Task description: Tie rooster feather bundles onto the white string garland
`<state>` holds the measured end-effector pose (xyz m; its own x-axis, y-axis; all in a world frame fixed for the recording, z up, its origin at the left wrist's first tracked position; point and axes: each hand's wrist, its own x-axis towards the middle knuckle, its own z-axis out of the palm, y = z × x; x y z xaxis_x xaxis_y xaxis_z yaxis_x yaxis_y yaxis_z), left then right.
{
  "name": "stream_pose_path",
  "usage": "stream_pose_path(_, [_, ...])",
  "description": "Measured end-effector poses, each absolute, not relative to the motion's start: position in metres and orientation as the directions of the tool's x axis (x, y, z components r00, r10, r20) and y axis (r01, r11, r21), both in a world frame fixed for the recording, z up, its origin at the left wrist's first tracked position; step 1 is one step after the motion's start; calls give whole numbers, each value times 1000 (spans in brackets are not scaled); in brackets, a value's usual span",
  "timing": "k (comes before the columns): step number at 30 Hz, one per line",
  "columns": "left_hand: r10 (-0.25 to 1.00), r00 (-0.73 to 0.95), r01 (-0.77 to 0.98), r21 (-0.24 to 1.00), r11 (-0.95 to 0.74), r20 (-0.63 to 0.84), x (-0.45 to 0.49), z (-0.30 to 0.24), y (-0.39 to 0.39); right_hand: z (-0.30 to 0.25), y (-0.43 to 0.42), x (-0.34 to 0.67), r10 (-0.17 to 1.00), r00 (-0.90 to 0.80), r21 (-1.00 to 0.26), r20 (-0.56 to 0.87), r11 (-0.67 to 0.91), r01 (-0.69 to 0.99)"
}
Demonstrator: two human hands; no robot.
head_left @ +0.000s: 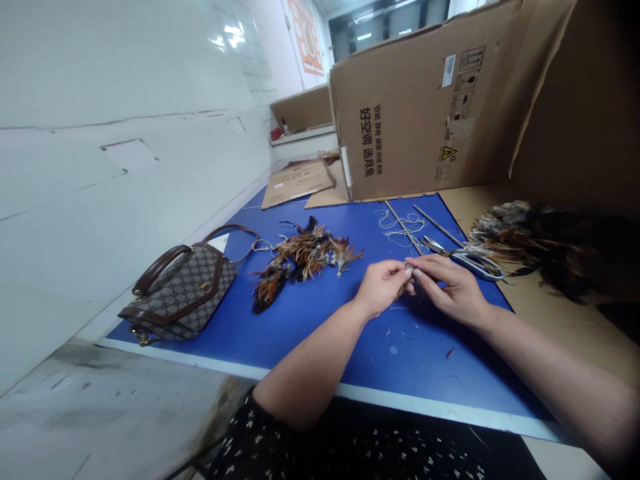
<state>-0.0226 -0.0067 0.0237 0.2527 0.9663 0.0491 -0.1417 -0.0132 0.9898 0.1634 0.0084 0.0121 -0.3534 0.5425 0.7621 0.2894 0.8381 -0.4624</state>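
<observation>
My left hand [381, 288] is closed in a pinch on a small feather bundle [404, 288], mostly hidden by the fingers; a bit of brown shows below them. My right hand [453, 288] meets it fingertip to fingertip, thumb and index finger pinched at the bundle's pale top end. A fine thread seems to hang under the hands. Just beyond the right hand lie scissors [477, 262] with dark blades. To the left, brown and black feather bundles [305, 257] are heaped on the blue tabletop [320, 333].
White string [400, 230] lies loose near two thin sticks [437, 225] at the back. A larger feather pile [535, 247] rests on cardboard at right. A big carton [410, 127] walls off the back. A patterned handbag [183, 290] stands at left, near flat cardboard [297, 185].
</observation>
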Motion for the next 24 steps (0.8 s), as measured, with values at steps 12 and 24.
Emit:
stream_pose_path(12, [948,313,-109,994,-32,65,-23,17,-6,16,9,163,578,-268,-488,771,806,336])
stream_pose_path(24, [927,370,-379,901,210,-61,-22,18,-4,16,11,167,598,-315,-517,737,799,307])
